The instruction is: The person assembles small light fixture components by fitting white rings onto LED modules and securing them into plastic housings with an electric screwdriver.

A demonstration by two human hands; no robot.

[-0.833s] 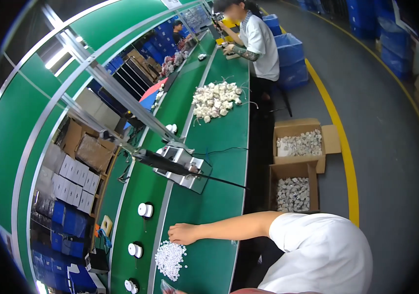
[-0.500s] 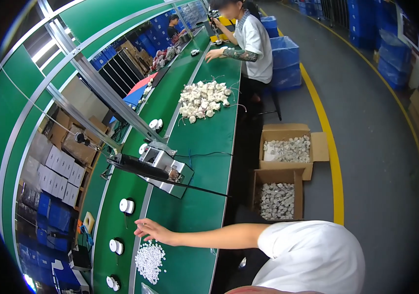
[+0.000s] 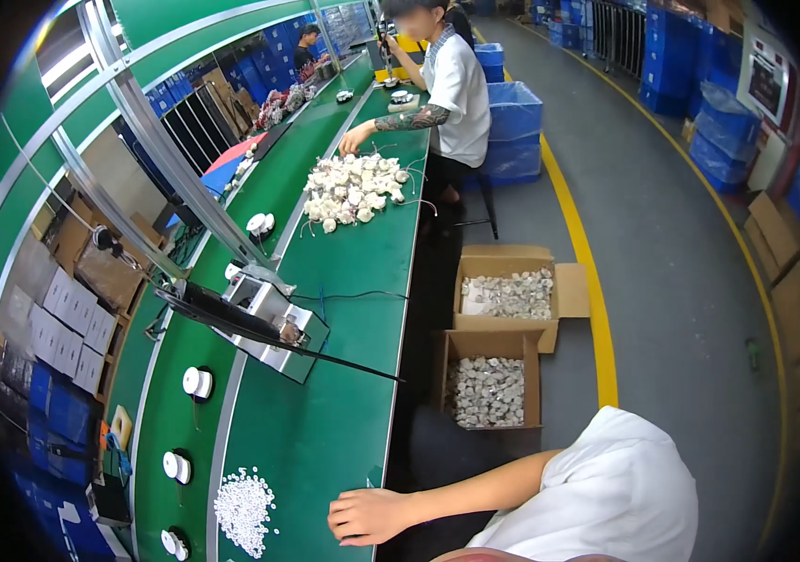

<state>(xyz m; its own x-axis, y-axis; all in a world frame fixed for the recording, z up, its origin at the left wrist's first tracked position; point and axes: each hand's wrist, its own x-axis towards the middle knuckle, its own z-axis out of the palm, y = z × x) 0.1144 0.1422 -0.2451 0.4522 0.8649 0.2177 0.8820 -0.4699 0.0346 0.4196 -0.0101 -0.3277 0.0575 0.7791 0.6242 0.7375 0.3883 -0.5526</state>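
Note:
My right hand [image 3: 372, 515] rests at the near edge of the green bench [image 3: 325, 440], its fingers curled loosely inward. Whether anything lies inside them is hidden. My bare forearm runs back to my white sleeve at the lower right. A small heap of tiny white parts [image 3: 245, 510] lies on the bench about a hand's width to the left of my hand. My left hand is out of the picture.
White round parts [image 3: 198, 381] sit spaced along the green belt on the left. A metal fixture [image 3: 273, 323] with a black bar stands further up. Two open cardboard boxes [image 3: 489, 391] of pale parts stand on the floor. A co-worker [image 3: 451, 89] handles a pile of corded white parts [image 3: 353, 192].
My right hand has drawn back from beside the white heap to the bench's near edge. The view has swung, so the bench and boxes sit differently in the picture.

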